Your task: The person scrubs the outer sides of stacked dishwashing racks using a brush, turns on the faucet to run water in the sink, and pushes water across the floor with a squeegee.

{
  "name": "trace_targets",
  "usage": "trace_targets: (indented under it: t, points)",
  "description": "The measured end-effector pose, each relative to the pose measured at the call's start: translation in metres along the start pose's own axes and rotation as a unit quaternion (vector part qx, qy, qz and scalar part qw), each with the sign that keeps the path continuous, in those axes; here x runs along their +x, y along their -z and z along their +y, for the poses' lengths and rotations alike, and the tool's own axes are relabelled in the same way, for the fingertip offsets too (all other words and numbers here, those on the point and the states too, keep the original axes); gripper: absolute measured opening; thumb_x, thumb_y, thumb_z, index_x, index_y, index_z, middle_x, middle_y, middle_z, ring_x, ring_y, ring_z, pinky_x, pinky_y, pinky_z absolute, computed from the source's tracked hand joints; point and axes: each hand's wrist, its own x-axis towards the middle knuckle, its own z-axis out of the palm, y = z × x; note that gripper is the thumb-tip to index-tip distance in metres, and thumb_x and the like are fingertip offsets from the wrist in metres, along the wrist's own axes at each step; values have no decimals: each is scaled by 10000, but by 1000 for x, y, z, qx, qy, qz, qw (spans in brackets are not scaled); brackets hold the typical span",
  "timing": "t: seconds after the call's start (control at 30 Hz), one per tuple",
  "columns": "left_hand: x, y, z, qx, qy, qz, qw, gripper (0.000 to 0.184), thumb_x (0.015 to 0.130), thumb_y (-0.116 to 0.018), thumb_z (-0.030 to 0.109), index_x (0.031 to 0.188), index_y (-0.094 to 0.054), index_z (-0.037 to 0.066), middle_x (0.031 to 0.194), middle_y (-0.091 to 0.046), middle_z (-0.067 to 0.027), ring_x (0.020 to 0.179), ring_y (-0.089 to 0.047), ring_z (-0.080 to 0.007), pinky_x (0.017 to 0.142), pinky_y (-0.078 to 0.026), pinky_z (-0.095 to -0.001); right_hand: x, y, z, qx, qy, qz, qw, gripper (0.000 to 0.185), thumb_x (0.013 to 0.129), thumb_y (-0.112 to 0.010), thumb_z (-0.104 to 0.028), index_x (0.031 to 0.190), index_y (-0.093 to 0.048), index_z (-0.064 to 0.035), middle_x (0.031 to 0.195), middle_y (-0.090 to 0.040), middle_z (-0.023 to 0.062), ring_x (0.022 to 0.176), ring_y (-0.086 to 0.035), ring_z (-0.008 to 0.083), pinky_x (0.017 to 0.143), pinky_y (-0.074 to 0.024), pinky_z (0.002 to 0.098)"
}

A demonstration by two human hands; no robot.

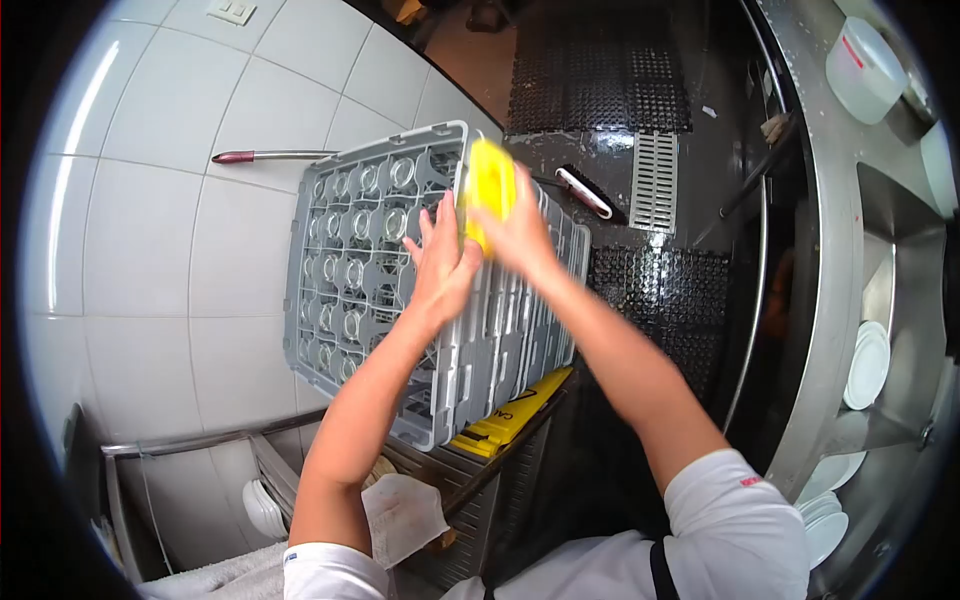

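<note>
A grey plastic rack [450, 375] with many compartments holds several upturned clear glasses [396, 222], on top of more stacked racks. My left hand [440, 262] lies on the rack's near right edge, its fingers spread over the compartments. Blurred by motion, my right hand [518, 225] grips a bright yellow object [490, 185] at the rack's right edge, just beside my left fingertips. The yellow object is too smeared to make out in detail.
A yellow sign [515, 412] lies beside the racks. A brush [585, 192] is on the floor near a drain grate [654, 182] and black mats [660, 300]. At right, a steel sink [895, 300] holds white plates [867, 365]. A tiled wall [135, 240] stands left.
</note>
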Motion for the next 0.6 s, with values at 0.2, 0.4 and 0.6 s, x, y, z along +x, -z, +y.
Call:
trace_targets:
  t: [0.2, 0.4, 0.6]
  points:
    - [-1, 0, 3, 16, 1, 6, 1000, 1015, 929, -302, 760, 1598, -61, 35, 1622, -180, -285, 1507, -6, -507, 1128, 104, -688, 46, 2, -6, 4, -28, 14, 1000, 626, 827, -755, -249, 1334, -445, -50, 1081, -711, 222, 995, -709, 371, 851, -561, 457]
    - [2, 0, 4, 29, 9, 4, 1000, 1036, 916, -316, 768, 1597, -64, 28, 1617, -177, -300, 1504, -4, -517, 1125, 100, -695, 14, 3, 2, 47, -18, -9, 999, 641, 841, -755, -205, 1368, -422, -58, 1191, -666, 221, 1119, -664, 361, 938, -527, 454]
    - [-2, 0, 4, 78, 11, 12, 997, 1035, 914, -309, 770, 1595, -82, 25, 1608, -188, -314, 1500, 4, -527, 1115, 89, -712, 6, 3, -8, 15, -85, -21, 996, 639, 844, -756, -217, 1373, -444, -38, 1211, -663, 182, 1118, -664, 270, 947, -521, 392]
